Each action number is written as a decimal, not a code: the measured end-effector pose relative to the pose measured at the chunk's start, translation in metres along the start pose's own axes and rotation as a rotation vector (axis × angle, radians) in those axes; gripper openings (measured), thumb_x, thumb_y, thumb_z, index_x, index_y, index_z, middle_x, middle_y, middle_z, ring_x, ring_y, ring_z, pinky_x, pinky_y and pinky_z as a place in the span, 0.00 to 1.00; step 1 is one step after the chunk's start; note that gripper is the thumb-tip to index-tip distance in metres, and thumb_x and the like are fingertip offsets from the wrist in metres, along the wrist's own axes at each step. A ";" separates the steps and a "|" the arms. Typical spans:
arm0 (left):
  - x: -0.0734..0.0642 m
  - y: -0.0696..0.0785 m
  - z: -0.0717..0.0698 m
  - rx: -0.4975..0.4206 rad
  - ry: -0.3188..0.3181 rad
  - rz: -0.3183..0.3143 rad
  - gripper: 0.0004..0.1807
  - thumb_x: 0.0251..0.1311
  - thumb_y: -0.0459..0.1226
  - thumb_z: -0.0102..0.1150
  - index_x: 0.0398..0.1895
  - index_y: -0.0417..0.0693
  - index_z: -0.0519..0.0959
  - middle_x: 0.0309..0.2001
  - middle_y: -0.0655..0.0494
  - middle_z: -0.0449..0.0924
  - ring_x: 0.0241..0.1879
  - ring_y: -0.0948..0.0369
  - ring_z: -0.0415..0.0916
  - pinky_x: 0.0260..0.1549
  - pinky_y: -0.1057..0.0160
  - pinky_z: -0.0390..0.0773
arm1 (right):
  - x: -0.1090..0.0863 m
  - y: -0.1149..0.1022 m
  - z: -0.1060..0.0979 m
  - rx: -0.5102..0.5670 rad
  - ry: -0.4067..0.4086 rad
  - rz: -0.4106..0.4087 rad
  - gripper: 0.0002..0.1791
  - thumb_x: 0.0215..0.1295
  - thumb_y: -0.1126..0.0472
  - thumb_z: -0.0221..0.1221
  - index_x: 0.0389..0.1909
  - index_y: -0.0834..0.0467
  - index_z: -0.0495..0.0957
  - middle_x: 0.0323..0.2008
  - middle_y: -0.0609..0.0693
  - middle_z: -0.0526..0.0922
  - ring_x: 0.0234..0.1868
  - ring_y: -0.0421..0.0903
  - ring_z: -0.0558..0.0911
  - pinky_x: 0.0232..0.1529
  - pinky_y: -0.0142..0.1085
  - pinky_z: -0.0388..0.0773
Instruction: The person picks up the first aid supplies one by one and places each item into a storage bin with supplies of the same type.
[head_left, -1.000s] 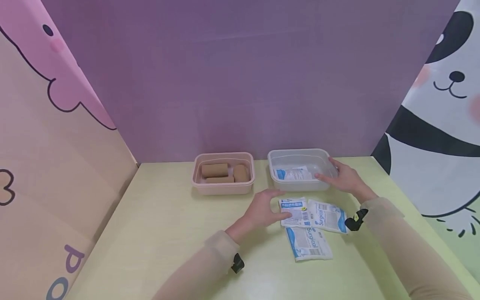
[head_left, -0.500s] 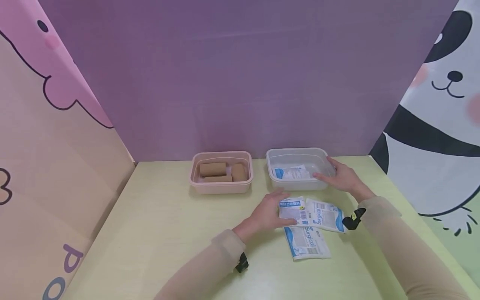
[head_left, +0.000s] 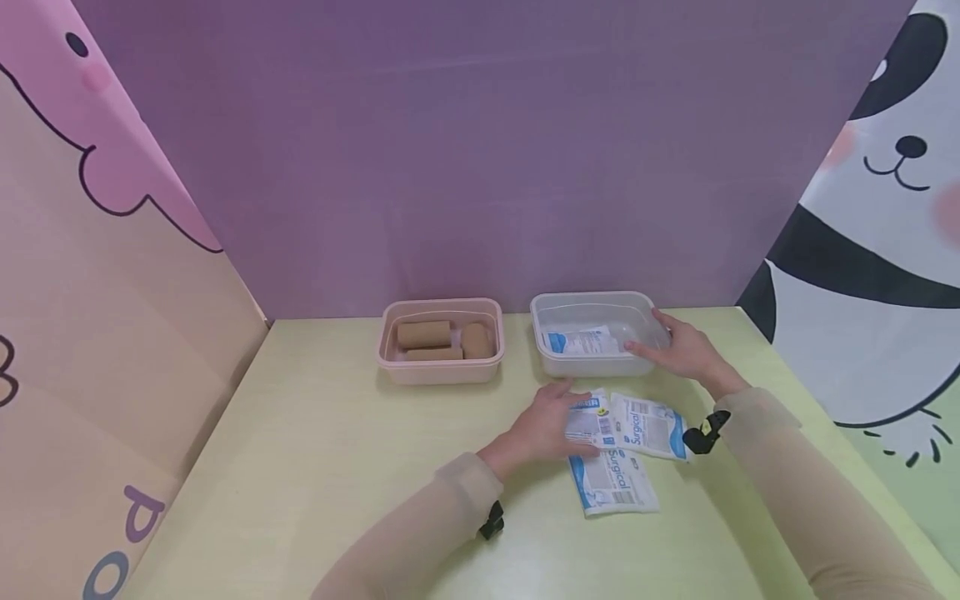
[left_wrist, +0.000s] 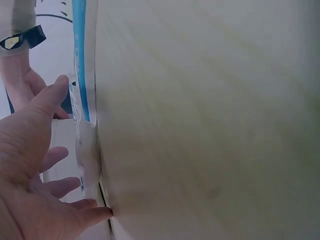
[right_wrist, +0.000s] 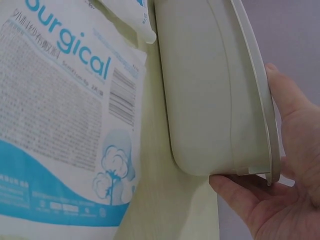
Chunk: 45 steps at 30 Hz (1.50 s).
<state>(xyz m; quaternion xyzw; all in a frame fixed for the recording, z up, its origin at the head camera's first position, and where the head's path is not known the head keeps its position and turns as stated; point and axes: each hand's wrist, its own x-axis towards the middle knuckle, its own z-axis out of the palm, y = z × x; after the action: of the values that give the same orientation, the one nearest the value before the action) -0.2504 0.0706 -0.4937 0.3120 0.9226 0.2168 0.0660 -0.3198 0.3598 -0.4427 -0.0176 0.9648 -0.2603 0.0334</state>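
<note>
While my right hand grips a whitish rectangular plastic box between its fingers, my left hand spreads unclenched around a flat blue-and-white packet

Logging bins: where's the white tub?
In head view, the white tub sits toward the back of the table, right of the pink tub, its right end in the right hand.

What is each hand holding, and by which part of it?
The right hand grips the whitish bin by its right end. The left hand, fingers spread at the upper-left packet, shows no clear grip.
</note>
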 end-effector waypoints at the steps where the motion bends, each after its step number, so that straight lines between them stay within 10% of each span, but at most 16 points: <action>1: 0.000 0.001 0.000 0.020 -0.011 0.006 0.49 0.59 0.61 0.74 0.81 0.56 0.68 0.85 0.49 0.57 0.84 0.49 0.55 0.80 0.56 0.63 | 0.000 0.000 0.000 -0.001 -0.001 0.002 0.64 0.70 0.28 0.61 0.84 0.68 0.41 0.79 0.78 0.56 0.77 0.78 0.61 0.73 0.73 0.63; 29: 0.004 -0.004 -0.008 0.271 -0.006 0.003 0.44 0.52 0.62 0.78 0.73 0.60 0.78 0.63 0.59 0.83 0.60 0.62 0.77 0.55 0.62 0.84 | 0.002 0.001 0.005 0.018 -0.014 0.008 0.65 0.69 0.27 0.60 0.85 0.67 0.40 0.80 0.78 0.54 0.78 0.78 0.59 0.74 0.72 0.61; 45: -0.002 0.000 -0.042 0.220 0.086 0.070 0.44 0.50 0.53 0.83 0.73 0.54 0.79 0.60 0.56 0.86 0.51 0.62 0.79 0.54 0.65 0.83 | 0.002 0.001 0.000 -0.015 0.004 0.002 0.64 0.70 0.28 0.60 0.85 0.68 0.41 0.79 0.79 0.55 0.78 0.78 0.59 0.74 0.72 0.62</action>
<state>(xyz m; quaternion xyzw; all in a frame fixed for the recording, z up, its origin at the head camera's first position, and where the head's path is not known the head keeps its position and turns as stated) -0.2590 0.0544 -0.4562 0.3401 0.9313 0.1294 -0.0159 -0.3214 0.3605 -0.4436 -0.0161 0.9668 -0.2532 0.0315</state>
